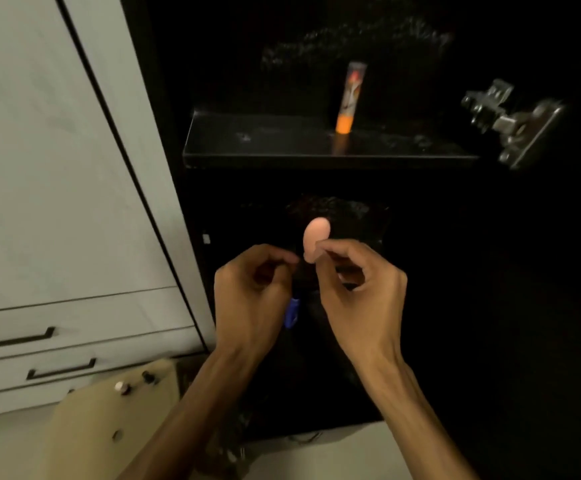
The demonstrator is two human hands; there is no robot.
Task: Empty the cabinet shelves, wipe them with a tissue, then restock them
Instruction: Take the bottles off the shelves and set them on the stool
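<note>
The open black cabinet has a glossy dark shelf (282, 147) at mid-height. An orange-capped tube (349, 98) stands cap down on it, right of centre. Below the shelf, my right hand (358, 289) pinches a small pink oval piece (315, 239) between thumb and forefinger. My left hand (251, 292) is curled beside it, and a small blue object (292, 311) pokes out under its fingers. Something dark and crinkled lies behind the hands in the lower compartment; I cannot make out what it is.
A metal door hinge (514, 123) sits on the cabinet's right side. White cabinet doors (57, 168) and drawers with dark handles (60, 368) are to the left. A beige board with knobs (109, 420) lies at the lower left.
</note>
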